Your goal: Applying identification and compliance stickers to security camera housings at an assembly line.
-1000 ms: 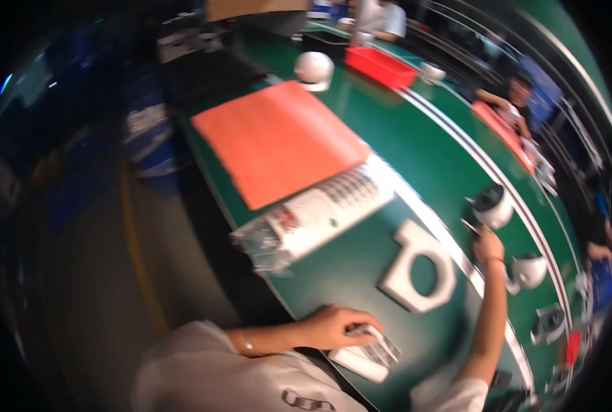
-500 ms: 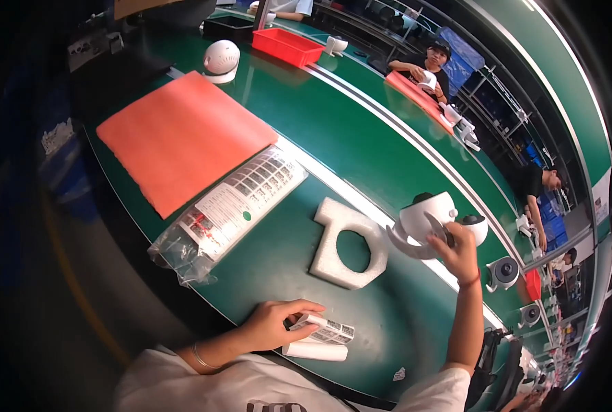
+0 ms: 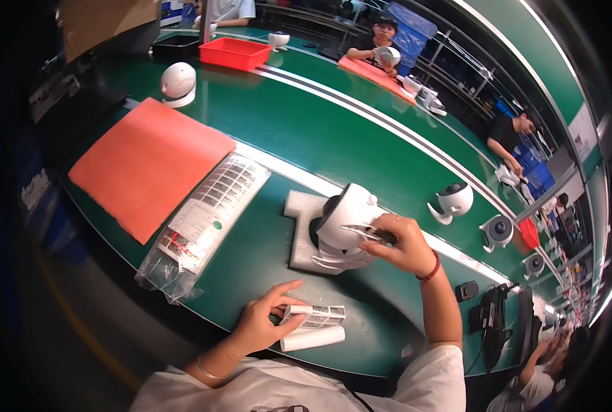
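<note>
My right hand [image 3: 405, 246] grips a white dome security camera [image 3: 350, 218] by its base, fingers closed on it. The camera tilts over a white foam block [image 3: 304, 206] and covers most of the block's round hole. Whether the camera touches the foam cannot be told. By the near edge, my left hand [image 3: 270, 319] has its thumb and some fingers round the end of a roll of printed labels [image 3: 326, 315], with the index finger lifted away. Just below that lies a plain white roll [image 3: 314, 338].
An orange mat [image 3: 155, 165] and a clear bag of label sheets [image 3: 213, 213] lie left. Other cameras, including a white camera [image 3: 455, 199], stand along the green bench. Farther off are a red tray [image 3: 234, 53] and co-workers. A black cable and adapter [image 3: 488, 316] sit right.
My right hand has brought the camera left and nearer, from beside the foam block to over it. The left index finger has lifted off the label roll. The whole view has shifted.
</note>
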